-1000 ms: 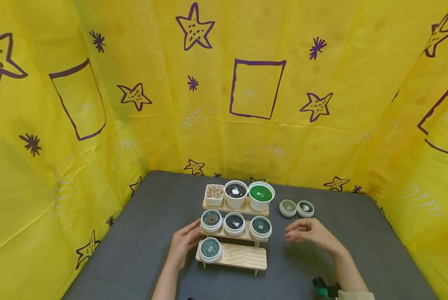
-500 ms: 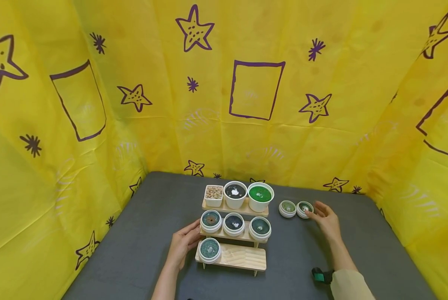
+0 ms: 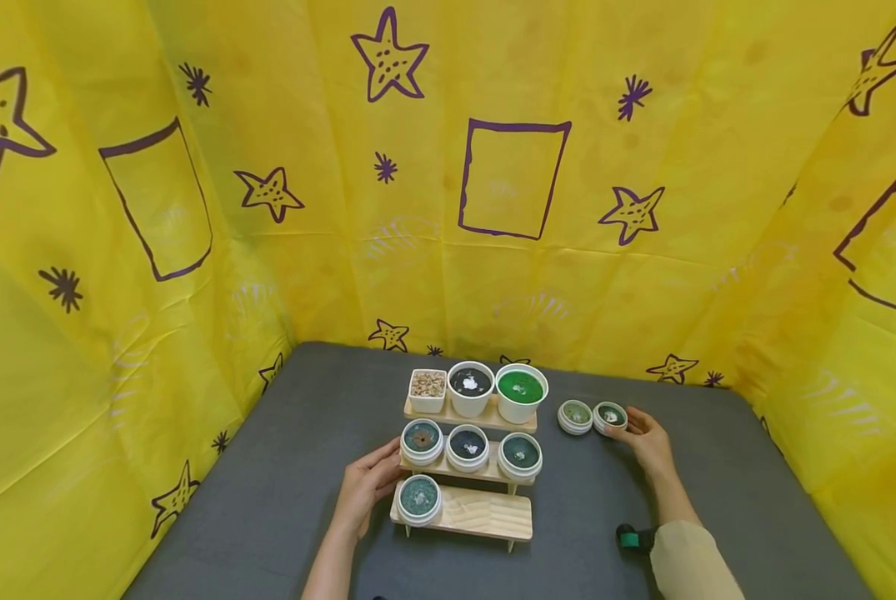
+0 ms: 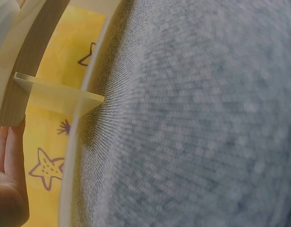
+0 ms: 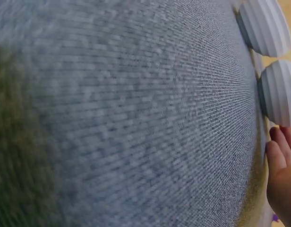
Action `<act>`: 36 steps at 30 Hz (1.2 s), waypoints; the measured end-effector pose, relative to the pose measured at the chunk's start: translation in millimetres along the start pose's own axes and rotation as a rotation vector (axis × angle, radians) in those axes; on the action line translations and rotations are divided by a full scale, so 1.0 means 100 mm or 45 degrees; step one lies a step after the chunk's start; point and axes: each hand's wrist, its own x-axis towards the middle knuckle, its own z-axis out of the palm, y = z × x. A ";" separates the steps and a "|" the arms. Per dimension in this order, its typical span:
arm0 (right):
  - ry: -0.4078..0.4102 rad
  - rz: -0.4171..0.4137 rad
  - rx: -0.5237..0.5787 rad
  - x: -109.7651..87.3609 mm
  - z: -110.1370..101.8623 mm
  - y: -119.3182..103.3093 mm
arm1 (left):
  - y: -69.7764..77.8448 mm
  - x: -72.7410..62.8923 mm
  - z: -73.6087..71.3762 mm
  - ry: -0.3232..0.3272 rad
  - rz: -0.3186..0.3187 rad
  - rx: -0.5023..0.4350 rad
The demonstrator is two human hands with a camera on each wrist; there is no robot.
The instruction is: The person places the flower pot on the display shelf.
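Observation:
My right hand (image 3: 648,443) is at the right side of a small white ribbed pot (image 3: 610,418) with a dark green fill. Its thumb and fingers touch that side; in the right wrist view the fingertips (image 5: 274,135) meet the same pot (image 5: 280,92). A matching pot (image 3: 575,417) with a lighter green fill stands just left of it. My left hand (image 3: 367,490) rests its extended fingers against the left end of a wooden three-step stand (image 3: 485,510). In the left wrist view, fingers (image 4: 13,151) touch the wooden board (image 4: 18,94) from its end.
On the stand's top step are a square cup (image 3: 428,392) of bits, a dark-filled cup (image 3: 470,390) and a green one (image 3: 522,393). Several round pots sit lower, one (image 3: 419,500) on the bottom step. Yellow cloth (image 3: 448,275) walls in the grey table (image 3: 282,467).
My right hand has moved from the open table beside the stand, rightward and away from me, to the dark green pot's right side. My left hand stays at the stand.

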 end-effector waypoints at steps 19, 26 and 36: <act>0.094 -0.090 -0.179 0.03 0.04 0.04 | -0.01 0.01 -0.01 -0.005 0.001 -0.014; 0.128 -0.116 -0.192 0.01 0.05 0.06 | -0.02 0.02 -0.01 0.000 -0.014 -0.012; 0.170 -0.101 -0.103 -0.05 0.05 0.11 | -0.03 0.04 0.00 0.022 -0.025 -0.027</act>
